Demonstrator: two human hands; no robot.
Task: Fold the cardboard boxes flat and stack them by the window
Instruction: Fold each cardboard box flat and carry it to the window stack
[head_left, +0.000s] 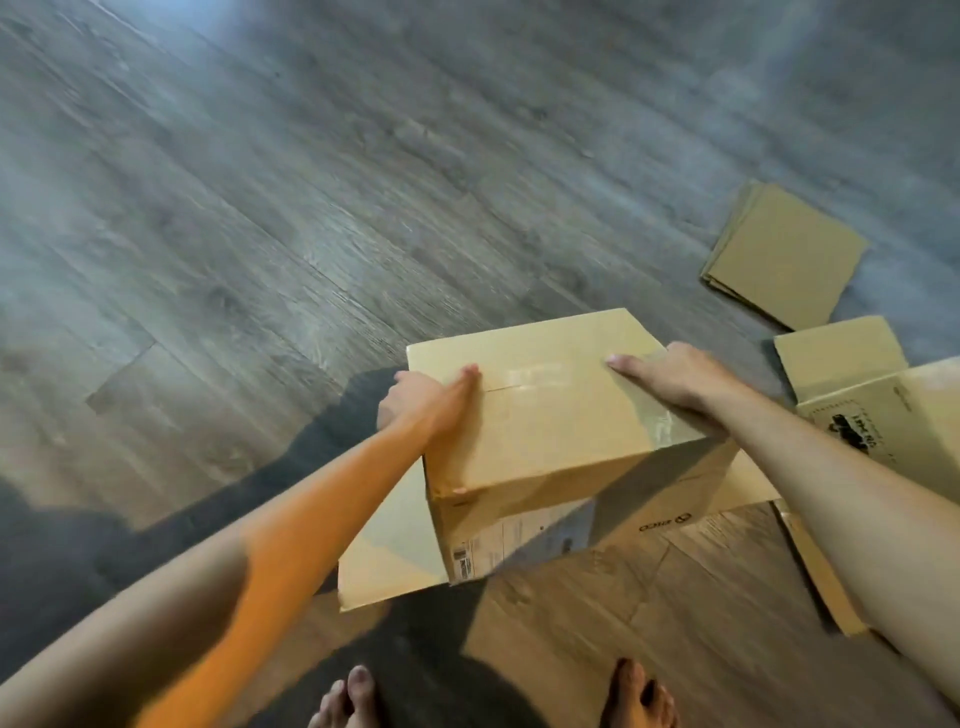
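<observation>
A taped brown cardboard box (550, 415) stands upright in the middle of the view, with loose flaps (384, 561) spread out below it on the floor. My left hand (421, 397) grips its left top edge, thumb on the top face and fingers down the side. My right hand (675, 379) grips the right top edge, thumb lying on the taped seam. A shipping label shows on the box's near side.
A small stack of flat cardboard pieces (784, 254) lies on the grey wood floor at right. Another printed box (893, 410) with a raised flap stands at the far right edge. Flat cardboard (815, 571) lies under my right forearm. My bare feet (493, 696) show at the bottom.
</observation>
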